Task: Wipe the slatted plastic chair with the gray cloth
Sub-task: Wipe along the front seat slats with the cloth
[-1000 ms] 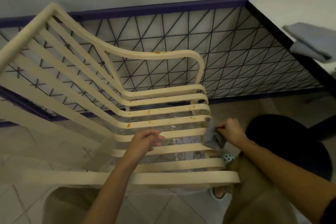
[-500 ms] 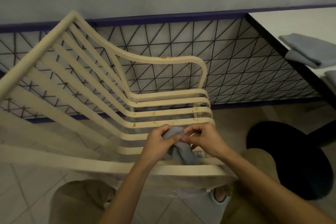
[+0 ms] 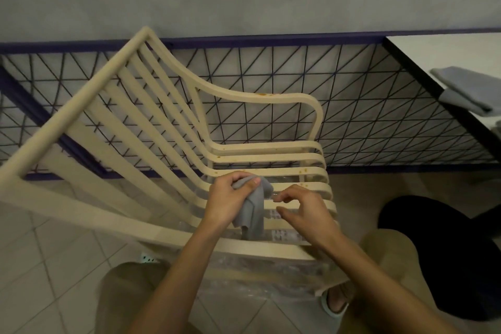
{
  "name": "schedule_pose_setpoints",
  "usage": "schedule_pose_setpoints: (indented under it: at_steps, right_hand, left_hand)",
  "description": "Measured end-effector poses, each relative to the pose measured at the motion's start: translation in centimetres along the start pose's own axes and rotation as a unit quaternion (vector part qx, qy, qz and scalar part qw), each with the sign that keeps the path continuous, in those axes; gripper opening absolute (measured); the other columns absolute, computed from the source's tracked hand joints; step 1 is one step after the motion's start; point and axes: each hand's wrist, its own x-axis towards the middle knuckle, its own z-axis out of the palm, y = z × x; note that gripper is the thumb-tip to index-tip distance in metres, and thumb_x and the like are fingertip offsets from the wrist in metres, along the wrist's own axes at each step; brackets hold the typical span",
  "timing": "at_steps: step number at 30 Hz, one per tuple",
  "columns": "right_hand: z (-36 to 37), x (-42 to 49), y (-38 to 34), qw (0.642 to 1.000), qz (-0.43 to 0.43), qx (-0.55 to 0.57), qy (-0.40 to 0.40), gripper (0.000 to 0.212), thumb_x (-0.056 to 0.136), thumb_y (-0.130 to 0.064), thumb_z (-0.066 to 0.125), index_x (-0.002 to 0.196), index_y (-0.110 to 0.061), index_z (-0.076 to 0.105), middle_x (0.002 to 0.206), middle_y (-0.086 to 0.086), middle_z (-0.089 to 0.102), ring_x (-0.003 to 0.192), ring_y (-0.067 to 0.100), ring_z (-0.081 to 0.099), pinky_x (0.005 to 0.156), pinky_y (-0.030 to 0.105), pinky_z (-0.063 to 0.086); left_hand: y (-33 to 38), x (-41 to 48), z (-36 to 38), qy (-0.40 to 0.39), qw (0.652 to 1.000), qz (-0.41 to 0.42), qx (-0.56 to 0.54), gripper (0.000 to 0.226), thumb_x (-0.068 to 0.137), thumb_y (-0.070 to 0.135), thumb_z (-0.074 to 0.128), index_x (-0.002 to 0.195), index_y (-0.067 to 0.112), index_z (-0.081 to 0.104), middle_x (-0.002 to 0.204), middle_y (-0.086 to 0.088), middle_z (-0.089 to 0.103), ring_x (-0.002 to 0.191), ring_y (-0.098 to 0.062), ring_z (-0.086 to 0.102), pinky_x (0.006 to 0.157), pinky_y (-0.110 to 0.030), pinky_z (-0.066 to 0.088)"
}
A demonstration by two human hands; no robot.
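1. Chair [image 3: 260, 100]: cream, slatted, standing on the tiled floor [image 3: 40, 266] against the grille [image 3: 366, 106]. I look down on the seat; the back slats run to the upper left and one armrest lies on the far side.
2. Stains [image 3: 262, 94]: orange specks on the armrest top, with more on the far seat slats near the seat's right edge.
3. Cloth [image 3: 256, 209]: gray and bunched, hanging over the middle seat slats, its lower end toward the seat's front edge.
4. Left hand [image 3: 230, 200]: fingers and thumb curled round the top of the cloth, gripping it.
5. Right hand [image 3: 306, 211]: just beside the cloth, to its right. The fingers are loosely bent with thumb and forefinger slightly apart, holding nothing. I cannot tell whether a fingertip touches the cloth.
6. Wrap [image 3: 257, 271]: clear plastic under the seat's front edge.
7. Table [image 3: 447, 51]: white top with a dark edge, at the upper right.
8. Folded cloths [image 3: 471, 89]: gray, lying near the table's edge.
9. Stool [image 3: 447, 252]: black and round, on the floor right of the chair.
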Motion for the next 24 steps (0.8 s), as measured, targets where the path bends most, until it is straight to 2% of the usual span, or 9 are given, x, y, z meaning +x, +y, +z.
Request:
schedule_pose_setpoints:
  at_steps: [2,6,8,11,13,16,19,22,24]
  right_hand:
    - [-0.3,-0.2,0.1,1.000,0.012,0.008,-0.009,0.020,0.083,-0.025,0.072,0.103,-0.029,0.069,0.100,-0.020,0.063,0.096,-0.005,0.056,0.083,0.020,0.049]
    - [0.9,-0.5,-1.0,0.994,0.019,-0.033,-0.099,0.055,0.070,-0.060,0.069,0.119,-0.036,0.057,0.117,-0.019,0.056,0.103,0.001,0.052,0.087,0.028,0.050]
    - [1.5,-0.5,-1.6,0.993,0.013,-0.056,-0.107,0.059,0.066,-0.063,0.068,0.118,-0.038,0.056,0.117,-0.015,0.055,0.100,0.008,0.052,0.082,0.033,0.050]
    - [2.0,-0.6,-2.4,0.992,0.008,-0.081,-0.093,0.051,0.067,-0.058,0.066,0.110,-0.032,0.061,0.106,-0.009,0.059,0.089,0.013,0.055,0.072,0.035,0.052]
    - [2.5,-0.5,-2.4,0.992,0.017,-0.081,-0.091,0.041,0.067,-0.056,0.062,0.096,-0.027,0.064,0.093,-0.006,0.062,0.079,0.014,0.057,0.066,0.038,0.053]
    - [2.5,0.1,-1.9,0.993,0.036,-0.066,-0.093,0.018,0.072,-0.036,0.059,0.083,-0.023,0.065,0.076,-0.003,0.067,0.071,0.016,0.062,0.066,0.044,0.056]
    - [1.3,1.3,-0.8,0.991,0.071,-0.084,-0.081,0.018,0.081,-0.014,0.056,0.091,-0.017,0.070,0.081,0.004,0.069,0.074,0.023,0.065,0.070,0.043,0.057]
    - [-0.5,1.9,0.4,0.992,0.080,-0.076,-0.054,0.025,0.087,-0.006,0.053,0.102,-0.013,0.071,0.091,0.006,0.069,0.085,0.020,0.064,0.075,0.039,0.058]
    - [-1.9,2.1,0.8,0.995,0.081,-0.054,-0.028,0.025,0.089,-0.006,0.054,0.106,-0.015,0.070,0.096,0.004,0.068,0.090,0.017,0.063,0.075,0.030,0.057]
  left_hand:
    - [0.0,0.2,-0.7,0.009,1.000,-0.005,-0.006,0.017,0.087,0.025,0.070,0.100,0.016,0.074,0.096,0.005,0.072,0.094,-0.009,0.064,0.081,-0.026,0.052]
    - [0.0,0.5,-0.8,0.010,0.999,-0.024,-0.030,0.022,0.084,0.027,0.072,0.104,0.017,0.071,0.097,0.003,0.071,0.093,-0.013,0.065,0.075,-0.029,0.054]
    - [0.3,0.4,-0.7,0.007,0.999,-0.022,-0.026,0.026,0.084,0.026,0.073,0.108,0.017,0.069,0.095,0.003,0.069,0.089,-0.010,0.064,0.071,-0.026,0.055]
    - [0.7,0.3,-0.7,-0.003,0.999,-0.012,-0.042,0.030,0.083,0.021,0.075,0.112,0.016,0.067,0.098,0.003,0.069,0.087,-0.005,0.065,0.065,-0.018,0.054]
    - [0.8,0.4,-0.9,-0.013,0.998,-0.009,-0.059,0.035,0.080,0.017,0.077,0.112,0.014,0.067,0.103,0.000,0.069,0.092,-0.007,0.066,0.066,-0.017,0.054]
    - [0.7,0.5,-1.4,-0.039,0.998,0.009,-0.046,0.041,0.074,0.011,0.081,0.113,0.014,0.067,0.107,0.000,0.070,0.099,-0.009,0.066,0.073,-0.020,0.056]
    - [0.7,0.5,-2.2,-0.065,0.997,0.027,-0.012,0.047,0.070,0.007,0.083,0.112,0.018,0.067,0.109,0.002,0.069,0.101,-0.002,0.064,0.080,-0.020,0.055]
    - [0.7,0.6,-3.1,-0.100,0.989,0.063,0.090,0.048,0.070,0.007,0.083,0.113,0.022,0.068,0.110,0.011,0.066,0.103,0.005,0.058,0.083,-0.012,0.049]
    - [0.7,0.5,-3.8,-0.118,0.981,0.063,0.139,0.042,0.073,0.007,0.081,0.110,0.023,0.071,0.108,0.016,0.065,0.103,0.000,0.060,0.087,-0.020,0.051]
